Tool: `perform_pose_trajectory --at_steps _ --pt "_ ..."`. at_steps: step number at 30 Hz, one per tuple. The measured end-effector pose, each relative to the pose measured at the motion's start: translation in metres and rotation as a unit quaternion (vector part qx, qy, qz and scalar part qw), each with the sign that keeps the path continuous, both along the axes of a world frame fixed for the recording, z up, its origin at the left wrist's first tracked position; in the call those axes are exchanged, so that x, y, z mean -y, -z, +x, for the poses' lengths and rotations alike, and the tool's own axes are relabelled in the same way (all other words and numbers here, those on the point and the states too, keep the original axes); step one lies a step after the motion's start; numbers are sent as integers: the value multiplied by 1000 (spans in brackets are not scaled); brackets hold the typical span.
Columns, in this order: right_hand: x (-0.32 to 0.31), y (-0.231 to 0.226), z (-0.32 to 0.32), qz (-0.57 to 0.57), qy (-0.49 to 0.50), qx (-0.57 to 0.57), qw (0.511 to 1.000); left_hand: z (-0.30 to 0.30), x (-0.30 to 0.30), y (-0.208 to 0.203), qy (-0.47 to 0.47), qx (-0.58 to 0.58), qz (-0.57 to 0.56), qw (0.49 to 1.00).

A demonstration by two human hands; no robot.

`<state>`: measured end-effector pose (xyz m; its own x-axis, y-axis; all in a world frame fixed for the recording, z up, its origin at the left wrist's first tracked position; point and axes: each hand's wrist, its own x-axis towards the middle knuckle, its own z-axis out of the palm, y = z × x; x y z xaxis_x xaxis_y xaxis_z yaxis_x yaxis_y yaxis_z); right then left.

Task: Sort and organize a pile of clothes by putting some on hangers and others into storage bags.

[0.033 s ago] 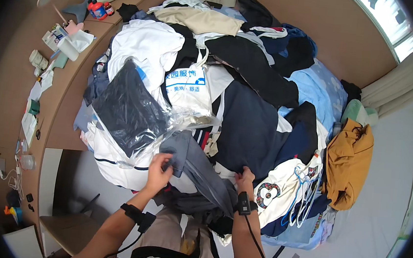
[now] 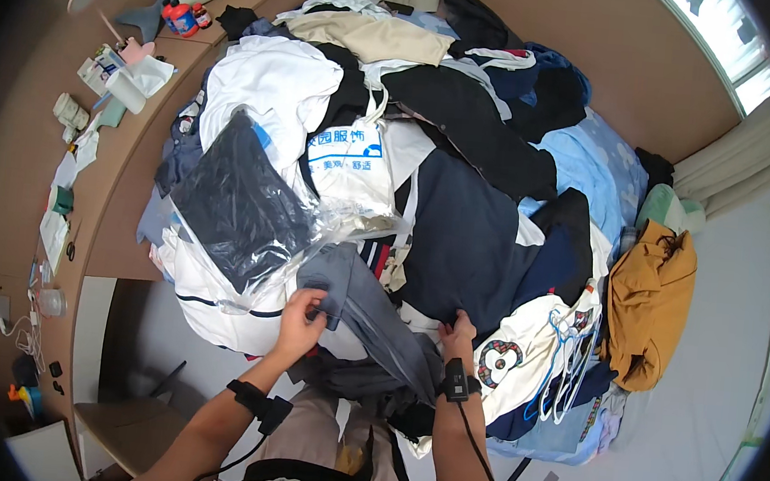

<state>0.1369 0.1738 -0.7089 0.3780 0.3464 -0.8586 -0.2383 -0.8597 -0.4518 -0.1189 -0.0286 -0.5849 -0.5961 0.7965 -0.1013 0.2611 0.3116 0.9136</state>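
Grey garment (image 2: 374, 317) at the near edge of the clothes pile (image 2: 468, 124), in front of the wearer. Long axis slants: broad end up and left, by the clear-wrapped dark packet (image 2: 246, 201); the narrower length points down and right, toward the right wrist. Left hand (image 2: 302, 325) at the broad end, fingers curled, pinching its edge. Right hand (image 2: 458, 338) beyond the lower stretch, fingers bent at the hem of the navy garment (image 2: 463, 238); whether they grip cloth, cannot tell. White garment (image 2: 200, 311) left of the left hand. Right of the right hand: flower-patch shirt (image 2: 522, 349), with hangers (image 2: 568, 348) on it. Ochre garment (image 2: 649, 309) farther right.
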Motion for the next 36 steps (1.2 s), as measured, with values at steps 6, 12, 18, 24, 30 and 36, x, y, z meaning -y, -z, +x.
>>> perform_pose_trajectory --at_steps 6,12,18,24,30,36 --pt "-8 -1 -6 -69 155 -46 984 17 9 16 44 19 -4 999" --pt "9 4 43 70 161 -294 940 31 3 22 91 95 -55 990" --pt "42 -150 -4 279 -59 -332 899 65 -39 -47 162 -150 39 974" --pt "73 -257 -54 399 -373 -310 778 87 -83 -57 132 -91 133 978" --pt "38 -232 -21 542 -351 -113 755 39 -102 -112 -40 472 157 866" --pt "30 -201 -1 521 -425 30 740 44 -109 -202 44 515 196 833"
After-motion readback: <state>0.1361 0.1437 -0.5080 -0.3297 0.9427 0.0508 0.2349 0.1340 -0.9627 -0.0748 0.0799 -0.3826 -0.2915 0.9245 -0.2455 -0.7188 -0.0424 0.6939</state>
